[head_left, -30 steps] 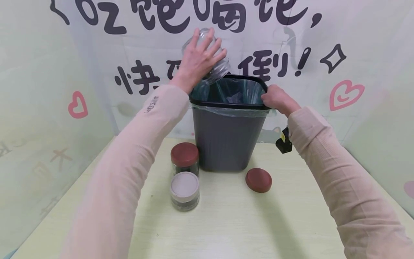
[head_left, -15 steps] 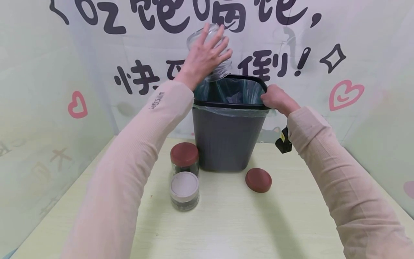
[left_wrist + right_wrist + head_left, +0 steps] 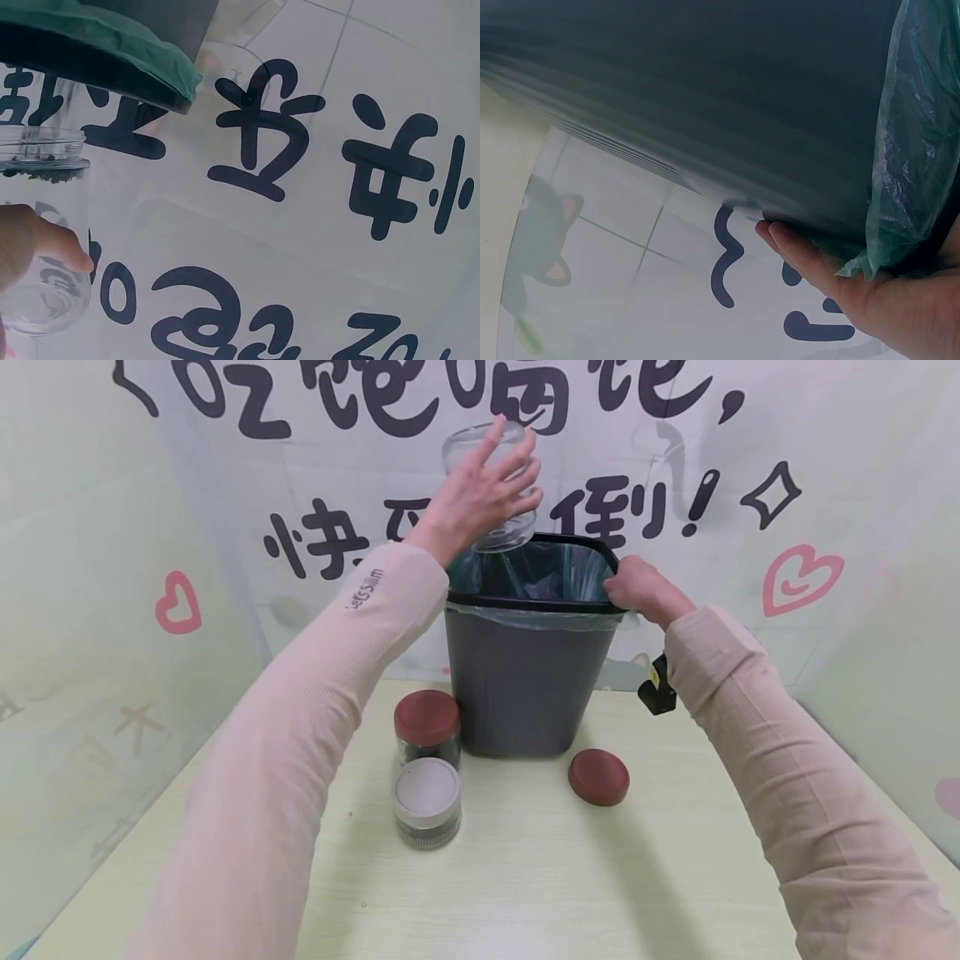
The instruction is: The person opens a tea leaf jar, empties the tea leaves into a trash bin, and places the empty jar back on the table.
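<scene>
My left hand (image 3: pixel 487 493) holds a clear jar (image 3: pixel 508 537) tipped mouth-down above the left part of a grey trash bin (image 3: pixel 525 685). In the left wrist view dark crumbly bits (image 3: pixel 46 175) lie near the neck inside the jar, and the thumb (image 3: pixel 64 244) presses its side. My right hand (image 3: pixel 648 589) grips the bin's black rim at the right corner, over the green bag liner (image 3: pixel 588 575). The right wrist view has its fingers (image 3: pixel 799 251) along the bin's outer wall. The bin stands upright on the table.
A red-lidded jar (image 3: pixel 427 722) with dark contents stands against the bin's left side. In front of it is a smaller jar with a whitish lid (image 3: pixel 427 793). A loose red lid (image 3: pixel 598 777) lies right of the bin. A lettered backdrop (image 3: pixel 322 468) hangs behind.
My left hand has shifted right with the jar and turned it closer to vertical, mouth down. The dark contents near its mouth have thinned out. My right hand stays on the rim.
</scene>
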`<action>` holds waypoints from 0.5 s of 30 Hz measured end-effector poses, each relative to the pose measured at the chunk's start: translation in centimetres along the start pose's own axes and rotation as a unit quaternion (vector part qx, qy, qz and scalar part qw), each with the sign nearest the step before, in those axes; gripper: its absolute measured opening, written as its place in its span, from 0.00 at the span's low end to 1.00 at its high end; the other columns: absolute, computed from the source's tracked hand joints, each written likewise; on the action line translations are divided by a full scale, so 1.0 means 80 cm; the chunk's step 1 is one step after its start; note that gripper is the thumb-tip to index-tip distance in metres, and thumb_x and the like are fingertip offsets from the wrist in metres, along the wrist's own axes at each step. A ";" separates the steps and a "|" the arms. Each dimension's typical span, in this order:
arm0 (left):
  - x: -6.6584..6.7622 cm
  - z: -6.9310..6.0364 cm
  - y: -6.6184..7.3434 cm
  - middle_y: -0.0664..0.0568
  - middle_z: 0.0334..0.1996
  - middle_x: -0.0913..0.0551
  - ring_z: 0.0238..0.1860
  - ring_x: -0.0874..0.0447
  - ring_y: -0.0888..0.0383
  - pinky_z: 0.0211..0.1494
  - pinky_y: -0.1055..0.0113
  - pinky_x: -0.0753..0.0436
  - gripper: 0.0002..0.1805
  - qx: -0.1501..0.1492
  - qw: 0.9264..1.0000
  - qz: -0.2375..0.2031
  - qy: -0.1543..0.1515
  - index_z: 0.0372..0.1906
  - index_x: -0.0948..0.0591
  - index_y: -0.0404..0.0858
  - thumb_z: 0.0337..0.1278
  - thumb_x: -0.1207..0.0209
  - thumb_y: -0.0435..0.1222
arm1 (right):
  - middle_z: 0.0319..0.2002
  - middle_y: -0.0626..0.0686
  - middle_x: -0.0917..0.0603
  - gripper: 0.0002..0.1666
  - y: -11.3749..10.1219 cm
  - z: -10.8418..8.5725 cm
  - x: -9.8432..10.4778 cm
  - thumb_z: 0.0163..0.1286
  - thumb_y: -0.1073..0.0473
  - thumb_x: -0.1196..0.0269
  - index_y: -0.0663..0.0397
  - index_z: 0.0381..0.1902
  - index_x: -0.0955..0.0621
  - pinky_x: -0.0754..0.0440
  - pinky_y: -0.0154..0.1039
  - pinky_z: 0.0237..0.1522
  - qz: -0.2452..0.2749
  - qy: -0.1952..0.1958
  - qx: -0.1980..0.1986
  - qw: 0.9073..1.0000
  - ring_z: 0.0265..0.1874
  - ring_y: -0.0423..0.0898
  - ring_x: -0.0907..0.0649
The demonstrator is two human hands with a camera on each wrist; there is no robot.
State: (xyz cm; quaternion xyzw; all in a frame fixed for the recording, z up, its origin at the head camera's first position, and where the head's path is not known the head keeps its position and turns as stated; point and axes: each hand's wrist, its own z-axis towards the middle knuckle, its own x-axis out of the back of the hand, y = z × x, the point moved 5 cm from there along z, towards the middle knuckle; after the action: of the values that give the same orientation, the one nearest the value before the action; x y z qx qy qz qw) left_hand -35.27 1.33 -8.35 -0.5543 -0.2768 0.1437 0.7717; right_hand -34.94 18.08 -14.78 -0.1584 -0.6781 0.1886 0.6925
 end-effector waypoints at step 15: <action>0.000 -0.001 0.025 0.43 0.65 0.44 0.67 0.54 0.46 0.65 0.48 0.50 0.48 -0.146 0.985 0.068 0.061 0.66 0.45 0.47 0.36 0.35 0.28 | 0.27 0.56 0.39 0.07 0.000 -0.001 0.000 0.64 0.66 0.60 0.63 0.28 0.37 0.36 0.37 0.28 0.003 -0.006 -0.010 1.000 0.28 0.51 0.33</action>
State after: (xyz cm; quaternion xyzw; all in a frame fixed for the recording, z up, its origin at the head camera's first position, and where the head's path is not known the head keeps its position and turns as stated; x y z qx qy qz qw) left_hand -35.05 1.92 -10.26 -0.6863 -0.2089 0.1203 0.6862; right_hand -34.88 18.10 -14.78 -0.1657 -0.6837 0.1848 0.6863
